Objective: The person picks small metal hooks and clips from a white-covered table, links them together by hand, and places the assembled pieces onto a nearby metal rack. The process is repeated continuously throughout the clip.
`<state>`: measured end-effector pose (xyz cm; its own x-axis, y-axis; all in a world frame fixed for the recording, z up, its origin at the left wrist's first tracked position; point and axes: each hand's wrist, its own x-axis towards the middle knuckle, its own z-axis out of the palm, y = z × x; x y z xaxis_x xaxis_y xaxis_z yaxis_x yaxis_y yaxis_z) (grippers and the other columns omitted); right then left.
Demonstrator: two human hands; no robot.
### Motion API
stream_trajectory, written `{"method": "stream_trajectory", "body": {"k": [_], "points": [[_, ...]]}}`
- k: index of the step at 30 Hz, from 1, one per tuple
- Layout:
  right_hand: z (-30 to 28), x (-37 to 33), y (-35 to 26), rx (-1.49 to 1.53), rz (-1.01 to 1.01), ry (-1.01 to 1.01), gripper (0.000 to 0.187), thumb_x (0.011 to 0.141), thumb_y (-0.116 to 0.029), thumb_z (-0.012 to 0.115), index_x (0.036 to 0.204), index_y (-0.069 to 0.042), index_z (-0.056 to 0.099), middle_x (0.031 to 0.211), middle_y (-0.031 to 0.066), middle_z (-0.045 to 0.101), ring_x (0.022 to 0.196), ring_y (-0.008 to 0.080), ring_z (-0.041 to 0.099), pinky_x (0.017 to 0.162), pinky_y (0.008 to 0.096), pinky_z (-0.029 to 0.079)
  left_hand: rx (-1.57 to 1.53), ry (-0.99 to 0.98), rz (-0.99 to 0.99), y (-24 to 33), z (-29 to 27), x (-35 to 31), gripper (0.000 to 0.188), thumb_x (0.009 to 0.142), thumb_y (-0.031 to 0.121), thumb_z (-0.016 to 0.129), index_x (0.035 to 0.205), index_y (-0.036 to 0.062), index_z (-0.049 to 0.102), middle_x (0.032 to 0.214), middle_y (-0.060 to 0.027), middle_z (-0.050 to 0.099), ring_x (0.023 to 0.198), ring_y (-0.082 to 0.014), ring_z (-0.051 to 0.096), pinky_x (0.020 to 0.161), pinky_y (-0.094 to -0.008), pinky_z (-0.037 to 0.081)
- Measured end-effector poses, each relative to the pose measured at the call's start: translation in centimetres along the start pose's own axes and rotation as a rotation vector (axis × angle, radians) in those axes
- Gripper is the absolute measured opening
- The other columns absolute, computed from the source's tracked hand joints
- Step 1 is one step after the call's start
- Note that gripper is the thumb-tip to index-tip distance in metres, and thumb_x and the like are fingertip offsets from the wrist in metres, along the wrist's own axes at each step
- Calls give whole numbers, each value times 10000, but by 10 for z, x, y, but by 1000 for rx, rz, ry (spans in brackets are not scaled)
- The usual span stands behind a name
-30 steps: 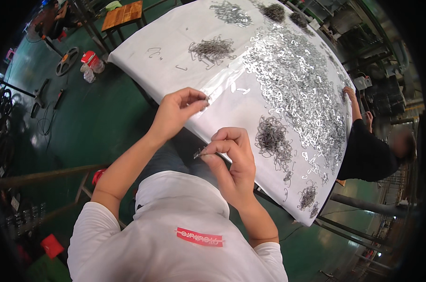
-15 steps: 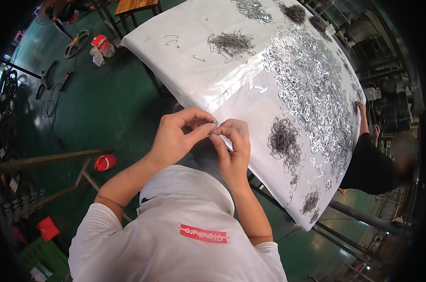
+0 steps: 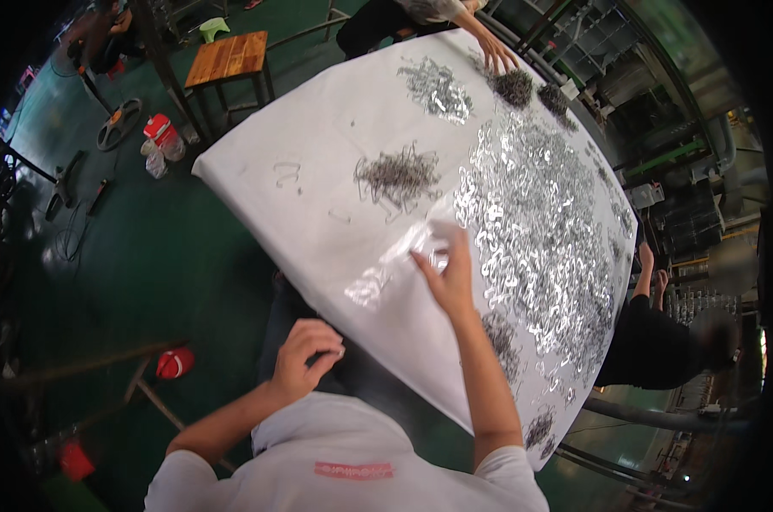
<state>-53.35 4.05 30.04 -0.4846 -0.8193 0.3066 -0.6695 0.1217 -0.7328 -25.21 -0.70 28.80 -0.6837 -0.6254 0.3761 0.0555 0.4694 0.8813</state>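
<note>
My right hand point(image 3: 451, 271) reaches over the white-covered table point(image 3: 318, 235), thumb and fingers apart, close to the edge of a wide spread of shiny, bent metal pieces point(image 3: 536, 230). Small bright pieces seen there earlier are now mostly behind its fingers. Off the table's near edge, my left hand point(image 3: 305, 360) is curled with thumb and fingers together; a tiny light thing may be at its fingertips, too small to name. Beyond my right hand lies a heap of thin wire hooks point(image 3: 399, 179). Another dark heap point(image 3: 499, 337) is partly hidden by my right forearm.
At the far edge a person's hand point(image 3: 493, 49) touches a dark heap point(image 3: 514, 88). Another person in black point(image 3: 651, 341) stands at the right side. A wooden stool point(image 3: 227, 60) and a red-lidded container point(image 3: 159, 130) stand at the left.
My hands, earlier together at the table's near edge, have parted. The right has reached forward over the table; the left has dropped back toward me. A person's arm has come into view at the far edge.
</note>
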Motion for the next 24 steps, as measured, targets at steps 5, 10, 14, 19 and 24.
{"method": "stream_trajectory", "body": {"k": [5,10,14,19,24], "points": [[20,171,124,-281,-42,143,796,740,-380,780,1349,-55,385,1327,283,337,1236,428,358,1027,482,335,19,-1,-26,-38,-2,-1,219,683,-13,750,852,92,658,922,-53,662,914,-275,600,807,-364,489],[56,282,212,-524,-14,264,986,644,-552,792,1411,-137,331,1455,296,196,1346,487,193,1045,626,244,53,5,-117,-64,-3,1,237,638,0,787,828,90,679,874,-47,661,866,-249,617,768,-334,502],[69,343,240,-587,205,183,1014,630,-680,720,1458,-276,296,1521,249,107,1406,461,96,1031,720,158,104,-5,-153,-78,-3,7,242,638,15,793,831,104,679,877,-10,661,866,-215,623,751,-300,502],[76,388,254,-676,190,99,680,735,-637,652,1328,-339,507,1442,133,368,1368,347,286,1034,657,219,113,-50,-146,-89,-6,13,231,646,16,790,831,107,686,884,-1,671,865,-206,626,738,-287,507],[83,402,258,-811,55,207,392,819,-482,643,1166,-299,639,1189,72,563,1133,283,513,868,494,462,61,-39,-182,-93,-6,17,241,640,10,793,841,95,692,884,-4,677,869,-210,627,736,-292,506]]}}
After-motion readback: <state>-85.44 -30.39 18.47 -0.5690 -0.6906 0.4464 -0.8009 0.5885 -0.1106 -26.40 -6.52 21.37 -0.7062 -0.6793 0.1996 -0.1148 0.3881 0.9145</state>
